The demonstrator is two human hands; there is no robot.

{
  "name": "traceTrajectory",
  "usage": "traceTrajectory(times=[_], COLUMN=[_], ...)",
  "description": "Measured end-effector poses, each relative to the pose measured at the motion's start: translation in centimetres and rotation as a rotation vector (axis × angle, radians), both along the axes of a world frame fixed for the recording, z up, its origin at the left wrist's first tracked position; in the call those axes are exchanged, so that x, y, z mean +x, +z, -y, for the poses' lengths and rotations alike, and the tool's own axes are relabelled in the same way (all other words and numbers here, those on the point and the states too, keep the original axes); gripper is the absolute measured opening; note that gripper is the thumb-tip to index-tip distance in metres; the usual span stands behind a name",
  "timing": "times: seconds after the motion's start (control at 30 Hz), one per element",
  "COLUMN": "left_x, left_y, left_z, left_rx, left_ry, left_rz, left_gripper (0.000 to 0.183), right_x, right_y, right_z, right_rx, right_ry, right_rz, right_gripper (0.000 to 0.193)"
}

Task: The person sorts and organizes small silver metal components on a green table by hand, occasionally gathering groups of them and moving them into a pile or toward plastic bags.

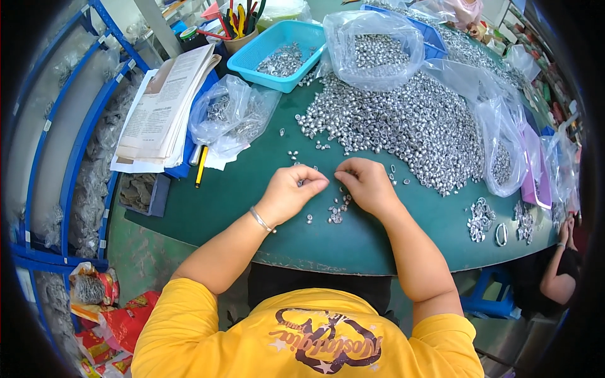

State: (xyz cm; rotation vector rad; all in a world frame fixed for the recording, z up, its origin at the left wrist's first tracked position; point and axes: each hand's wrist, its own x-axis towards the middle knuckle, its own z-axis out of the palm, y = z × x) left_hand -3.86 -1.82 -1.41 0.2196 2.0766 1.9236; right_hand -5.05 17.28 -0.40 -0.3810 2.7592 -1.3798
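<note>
My left hand (293, 190) is over the green table (208, 214), thumb and fingers pinched together; whatever is between them is too small or hidden to make out. A short gap away, my right hand (367, 184) has its thumb and fingertips pressed together too, and I cannot see what they hold. Below and between the hands lies a small cluster of silvery metal pieces (336, 214), rounded and cup-like. A few more loose pieces (292, 155) sit beyond my left hand. Behind my right hand spreads a large heap of the same shiny pieces (403, 129).
A turquoise basket (277, 80) and clear bags (372, 75) of metal pieces stand at the back. Papers (161, 120) and a yellow pen (201, 167) lie left. Silvery ring-like parts (480, 219) lie right, near a purple tray (534, 170). A person's arm (558, 268) shows far right.
</note>
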Motion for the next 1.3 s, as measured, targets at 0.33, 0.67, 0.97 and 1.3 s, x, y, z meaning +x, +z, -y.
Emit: traceTrajectory(times=[0.33, 0.67, 0.97, 1.3], left_x=[-1.0, -0.7, 0.7, -13.1], left_y=[-0.2, 0.8, 0.6, 6.3], left_z=[1.1, 0.9, -0.7, 2.4], left_rx=[0.686, 0.680, 0.489, 0.957], left_ry=[-0.025, -0.034, -0.047, 0.262], left_rz=[0.583, 0.600, 0.497, 0.356], left_gripper=[0.014, 0.017, 0.011, 0.016], right_x=[-0.9, 1.2, 2.1, 0.4], right_y=[0.9, 1.0, 1.8, 1.7], right_z=[-3.0, -1.1, -0.3, -3.2], right_rx=[-1.124, 0.173, -0.191, -0.269], right_ry=[0.152, 0.080, 0.185, -0.111], right_rz=[0.685, 0.103, -0.111, -0.108], right_gripper=[0.011, 0.014, 0.008, 0.016])
